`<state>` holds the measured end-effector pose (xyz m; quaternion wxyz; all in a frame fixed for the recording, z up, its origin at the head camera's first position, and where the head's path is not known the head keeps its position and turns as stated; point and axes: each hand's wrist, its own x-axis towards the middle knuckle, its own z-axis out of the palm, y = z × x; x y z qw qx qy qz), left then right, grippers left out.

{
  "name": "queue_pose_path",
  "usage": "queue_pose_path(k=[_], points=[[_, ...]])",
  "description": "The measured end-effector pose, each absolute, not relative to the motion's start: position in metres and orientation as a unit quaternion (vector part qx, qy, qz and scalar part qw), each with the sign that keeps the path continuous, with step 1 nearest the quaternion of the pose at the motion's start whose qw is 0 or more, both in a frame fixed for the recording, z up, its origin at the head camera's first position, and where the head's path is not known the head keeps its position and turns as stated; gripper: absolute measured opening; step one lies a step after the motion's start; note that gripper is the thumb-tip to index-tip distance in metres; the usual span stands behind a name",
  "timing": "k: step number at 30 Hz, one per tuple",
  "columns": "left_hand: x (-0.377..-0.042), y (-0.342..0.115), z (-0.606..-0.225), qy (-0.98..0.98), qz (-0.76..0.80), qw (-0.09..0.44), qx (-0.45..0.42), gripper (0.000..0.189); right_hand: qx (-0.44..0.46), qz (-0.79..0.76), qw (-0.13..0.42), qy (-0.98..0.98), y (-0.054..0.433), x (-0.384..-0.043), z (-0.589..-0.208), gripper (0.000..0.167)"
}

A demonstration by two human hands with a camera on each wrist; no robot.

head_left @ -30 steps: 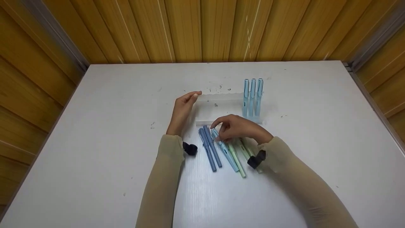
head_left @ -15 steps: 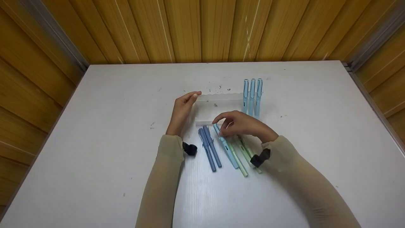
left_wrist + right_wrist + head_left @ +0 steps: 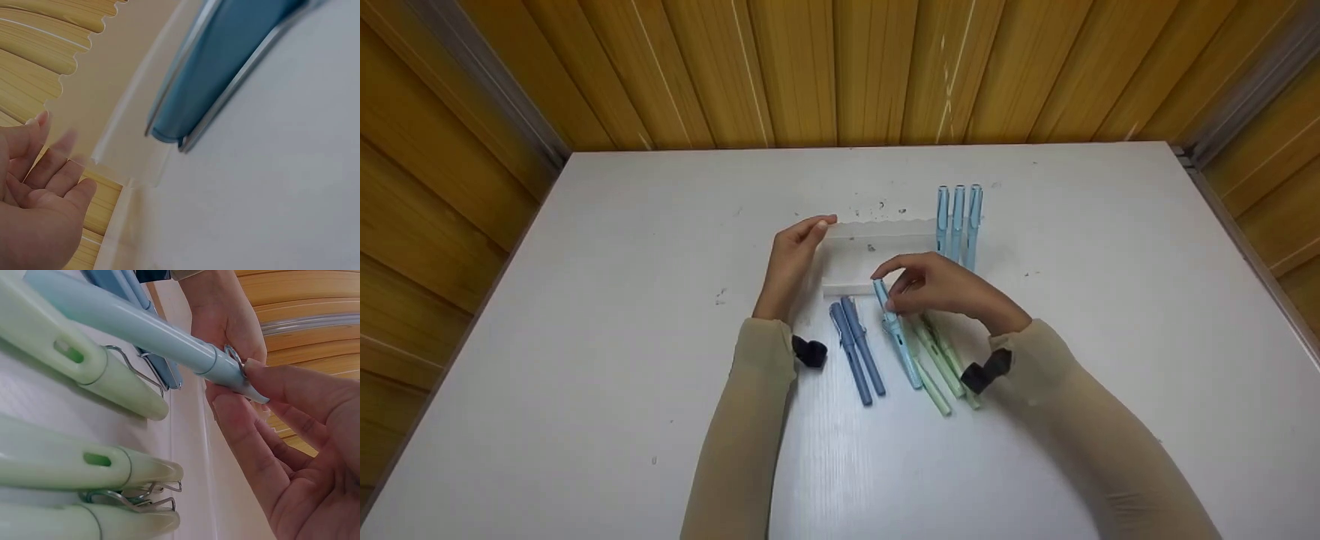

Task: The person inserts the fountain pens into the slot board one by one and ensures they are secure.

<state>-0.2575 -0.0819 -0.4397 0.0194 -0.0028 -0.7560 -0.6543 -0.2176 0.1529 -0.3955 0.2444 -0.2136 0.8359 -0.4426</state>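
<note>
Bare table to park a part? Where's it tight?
Bare but for marks: table left of the left sleeve, right of the right sleeve, and between them in the foreground. Tight: in front of the clear rack, where darker blue pens, the pinched light-blue pen and green pens bunch near the right hand.

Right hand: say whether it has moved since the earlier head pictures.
Yes: the right hand has moved forward and slightly rightward, judged against the clear rack in the head view.
</note>
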Motion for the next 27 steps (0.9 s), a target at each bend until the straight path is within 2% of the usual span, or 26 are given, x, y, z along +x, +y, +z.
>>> queue_pose_path(k=[12,27], points=[[-0.256,-0.082,-0.438,-0.758,-0.652,0.014,-0.002,0.032,-0.192,-0.493,0.219,0.820,0.159,-0.218,-0.380,0.040],[-0.256,-0.083,-0.438,-0.756,-0.654,0.009,-0.001,0.033,-0.163,-0.518,0.139,0.828,0.168,-0.224,-0.366,0.045]])
